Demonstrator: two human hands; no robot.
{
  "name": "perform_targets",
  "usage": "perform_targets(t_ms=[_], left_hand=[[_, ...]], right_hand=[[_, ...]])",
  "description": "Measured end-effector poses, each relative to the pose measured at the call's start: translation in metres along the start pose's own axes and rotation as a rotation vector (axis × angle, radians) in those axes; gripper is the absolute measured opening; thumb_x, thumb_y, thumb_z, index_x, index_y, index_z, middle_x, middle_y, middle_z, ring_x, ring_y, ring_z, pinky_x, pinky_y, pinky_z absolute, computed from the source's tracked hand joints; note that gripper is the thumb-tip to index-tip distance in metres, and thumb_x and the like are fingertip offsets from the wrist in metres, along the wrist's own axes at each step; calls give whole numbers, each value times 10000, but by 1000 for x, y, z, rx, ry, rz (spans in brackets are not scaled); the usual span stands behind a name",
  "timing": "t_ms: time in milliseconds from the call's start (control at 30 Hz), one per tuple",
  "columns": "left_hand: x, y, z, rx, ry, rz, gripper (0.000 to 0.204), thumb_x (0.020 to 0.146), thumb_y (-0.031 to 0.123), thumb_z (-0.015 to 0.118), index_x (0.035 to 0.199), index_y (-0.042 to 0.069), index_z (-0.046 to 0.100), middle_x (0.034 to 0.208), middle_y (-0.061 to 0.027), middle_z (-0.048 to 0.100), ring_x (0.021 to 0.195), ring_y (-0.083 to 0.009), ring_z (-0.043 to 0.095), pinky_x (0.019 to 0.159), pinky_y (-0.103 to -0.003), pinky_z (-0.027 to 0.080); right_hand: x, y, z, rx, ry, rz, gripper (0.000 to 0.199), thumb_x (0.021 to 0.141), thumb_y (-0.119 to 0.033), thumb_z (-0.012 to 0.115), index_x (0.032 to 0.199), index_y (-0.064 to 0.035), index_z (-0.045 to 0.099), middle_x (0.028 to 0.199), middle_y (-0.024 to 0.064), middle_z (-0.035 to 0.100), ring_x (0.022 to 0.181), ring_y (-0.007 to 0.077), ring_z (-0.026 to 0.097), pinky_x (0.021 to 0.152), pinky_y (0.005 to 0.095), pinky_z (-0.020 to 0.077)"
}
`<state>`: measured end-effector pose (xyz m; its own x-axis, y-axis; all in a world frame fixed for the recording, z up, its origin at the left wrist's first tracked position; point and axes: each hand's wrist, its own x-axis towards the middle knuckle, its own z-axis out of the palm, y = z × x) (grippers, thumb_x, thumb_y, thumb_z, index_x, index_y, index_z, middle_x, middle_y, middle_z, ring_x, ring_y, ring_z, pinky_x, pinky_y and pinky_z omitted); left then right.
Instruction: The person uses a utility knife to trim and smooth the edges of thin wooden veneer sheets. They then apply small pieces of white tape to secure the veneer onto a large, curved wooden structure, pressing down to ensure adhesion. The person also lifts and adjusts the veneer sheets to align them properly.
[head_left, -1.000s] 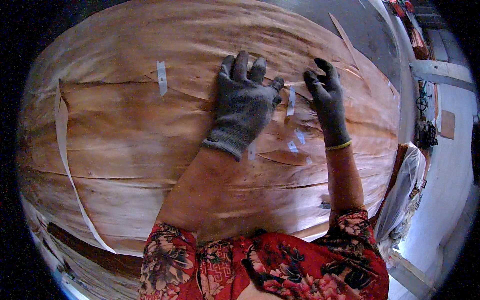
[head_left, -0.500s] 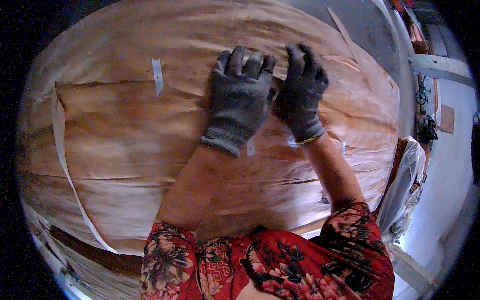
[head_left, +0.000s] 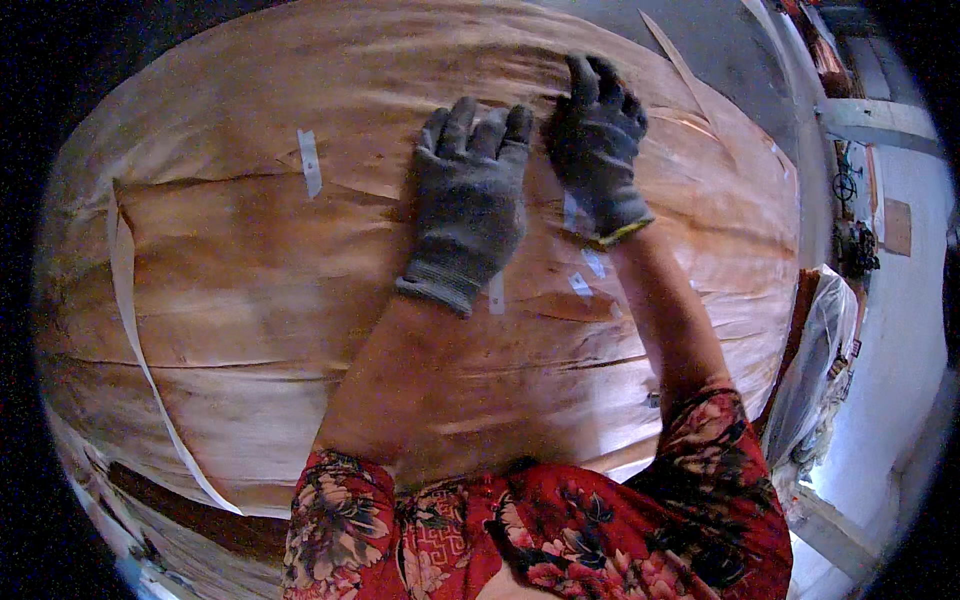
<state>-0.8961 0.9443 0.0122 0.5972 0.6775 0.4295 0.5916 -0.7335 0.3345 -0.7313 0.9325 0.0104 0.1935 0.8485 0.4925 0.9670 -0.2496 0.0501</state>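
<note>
Large thin sheet of wood-toned veneer (head_left: 260, 270), orange-brown, wrinkled and streaked, spread across the centre and most of the frame; its edges appear bowed by the lens. Surface: grain running mostly left to right, several dark splits and creases, paler sheen toward the lower part. White tape strip (head_left: 309, 163), upright, left of the upper centre; further short pieces near the middle, one of them just below the right wrist. Pale curved strip (head_left: 125, 290) down the left side; narrow tan sliver (head_left: 672, 55), slanting, upper right. Left hand (head_left: 468, 190), grey glove, upper centre: palm down on the veneer, fingers extended and slightly apart. Right hand (head_left: 600, 140), grey glove with yellow cuff edge, just beside it on the right: fingers stretched toward the top of the frame, thumb hidden; whether this grip pinches anything cannot be told. Red floral garment (head_left: 600, 530), lower edge. Room, right side: pale wall (head_left: 910, 330), light beam (head_left: 880, 118), dark handwheel (head_left: 845, 187), brown rectangular panel (head_left: 897, 227), translucent plastic sheeting (head_left: 820, 340). Layered pale edges (head_left: 180, 535), lower left.
</note>
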Motion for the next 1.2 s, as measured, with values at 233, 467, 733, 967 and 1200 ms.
perform_targets(t_ms=[233,467,733,967,1200], left_hand=[[0,0,-3,-19,-25,-19,529,734,169,542,1256,92,518,1169,-109,534,1184,-327,433,1018,-496,285],[-1,-1,0,-29,-23,-20,528,734,180,547,1253,89,522,1158,-114,538,1174,-328,441,1019,-492,281],[3,0,0,-4,9,15,499,754,176,565,1241,73,530,1126,-131,552,1142,-338,456,1001,-487,307],[-1,-6,-3,-53,23,-1,549,729,178,609,1263,90,518,1162,-132,557,1144,-337,457,988,-470,336],[9,-21,-41,-734,-335,-326,602,807,85,563,1366,19,350,1249,-141,514,1124,-253,514,923,-352,427]], right_hand=[[17,42,-38,198,-12,-5,643,689,-306,744,1226,-95,462,1251,162,466,1122,363,453,912,466,366],[-6,35,-37,377,-356,-14,808,592,-359,815,1254,-71,451,1253,179,465,1174,364,431,959,406,377],[-33,14,-75,207,-602,33,1082,506,-435,838,1374,-87,293,1384,199,339,1236,413,363,995,469,326],[-31,38,-58,446,-582,93,1095,476,-446,825,1372,-98,301,1394,203,337,1225,424,380,1017,451,336],[-39,38,-67,418,-633,6,1044,521,-380,804,1378,-70,294,1420,217,284,1285,407,309,1052,430,299]])
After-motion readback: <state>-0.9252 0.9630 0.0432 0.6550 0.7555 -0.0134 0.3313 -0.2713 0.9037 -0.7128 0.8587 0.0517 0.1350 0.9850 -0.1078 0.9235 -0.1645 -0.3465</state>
